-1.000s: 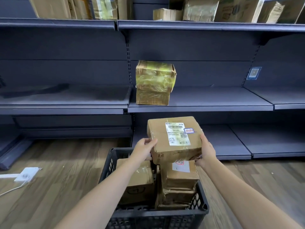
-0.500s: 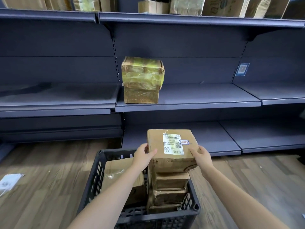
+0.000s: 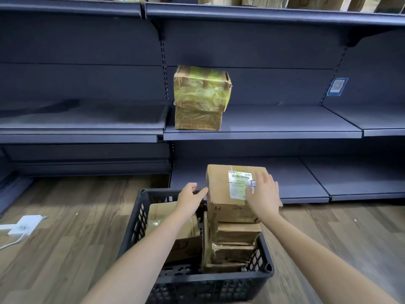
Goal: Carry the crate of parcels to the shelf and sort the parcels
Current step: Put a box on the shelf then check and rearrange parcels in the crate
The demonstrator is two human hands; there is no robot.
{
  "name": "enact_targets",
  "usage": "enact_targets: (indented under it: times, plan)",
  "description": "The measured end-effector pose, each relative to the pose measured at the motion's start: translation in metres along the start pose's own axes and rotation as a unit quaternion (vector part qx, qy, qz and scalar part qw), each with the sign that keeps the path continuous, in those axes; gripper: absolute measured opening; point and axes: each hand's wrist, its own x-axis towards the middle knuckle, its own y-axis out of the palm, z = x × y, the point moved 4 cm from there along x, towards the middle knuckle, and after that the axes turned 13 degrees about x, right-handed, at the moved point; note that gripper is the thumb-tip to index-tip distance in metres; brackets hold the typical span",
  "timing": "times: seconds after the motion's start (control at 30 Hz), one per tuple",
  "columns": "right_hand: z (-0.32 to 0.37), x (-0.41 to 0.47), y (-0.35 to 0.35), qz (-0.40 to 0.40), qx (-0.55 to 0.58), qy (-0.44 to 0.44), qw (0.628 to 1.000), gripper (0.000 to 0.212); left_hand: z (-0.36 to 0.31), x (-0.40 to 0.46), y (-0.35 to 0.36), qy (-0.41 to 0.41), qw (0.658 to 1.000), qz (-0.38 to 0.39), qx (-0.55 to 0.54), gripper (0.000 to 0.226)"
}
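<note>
Wood-look flooring runs under everything I see, with dark shelving behind it. Nearest to me, both bare forearms reach forward over a black plastic crate that sits on the floor at the bottom of my view. Inside it I count a flat cardboard parcel on the left side and a stack of smaller brown parcels on the right.

On top of that stack rests a box with a white shipping label, rising above the crate's rim. My left hand is beside its left face, fingers loosely extended, thumb tip near or just touching the edge; I can't tell which, since the hand is a little blurred. My right hand lies flat over the right part of the box top, fingers spread and partly covering the label, gripping nothing.

On the floor at far left lies a white adapter with a cable.

Beyond the crate, the lowest shelf sits just above the floor. Higher up, the middle shelf carries a single carton wrapped in yellowish tape, standing near its left end. A small blue tag is stuck on the back panel to the right. At the very top, the upper shelf holds a row of cardboard boxes, mostly cut off by the frame.
</note>
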Motion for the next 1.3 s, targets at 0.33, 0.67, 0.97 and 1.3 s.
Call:
enact_targets:
  times: [0.33, 0.67, 0.97, 1.3]
  plan:
    - [0.122, -0.054, 0.055, 0.034, 0.117, -0.232, 0.965, 0.032, 0.088, 0.014, -0.051, -0.141, 0.987, -0.078, 0.023, 0.02]
    - [0.069, -0.06, 0.204, 0.271, 0.082, 0.065, 0.957, 0.045, 0.191, 0.055, -0.017, -0.261, 0.957, -0.002, 0.129, 0.046]
    - [0.019, -0.053, 0.26, 0.34, 0.116, 0.208, 0.91, 0.066, 0.231, 0.073, -0.002, -0.3, 0.946, 0.085, 0.083, 0.046]
    - [0.03, -0.054, 0.232, 0.253, 0.174, 0.246, 0.919, 0.062, 0.204, 0.061, -0.026, -0.219, 0.976, 0.021, -0.009, 0.052]
